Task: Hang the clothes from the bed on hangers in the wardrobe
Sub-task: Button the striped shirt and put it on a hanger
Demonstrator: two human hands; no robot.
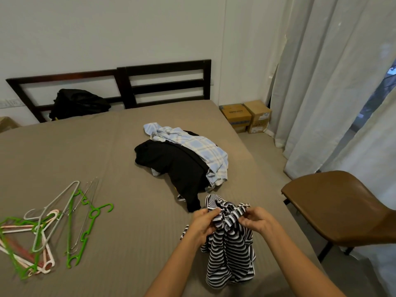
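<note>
Got the striped top [231, 254] bunched up in both hands, held just above the near edge of the bed [107, 157]. Its lower part hangs down onto the sheet. Left hand [203, 224] and right hand [257, 221] are close together, fingers [211, 215] pinched on the gathered fabric at the top. Just past that is the rest of the pile: a black garment [177, 166] with a plaid shirt [192, 144] draped over it. The hangers [47, 228] are in a loose heap well off to the left on the bed, green, white and wire ones. There's a brown chair [334, 206] on the right beside the bed and a black bag [79, 102] up by the headboard [162, 82].
</note>
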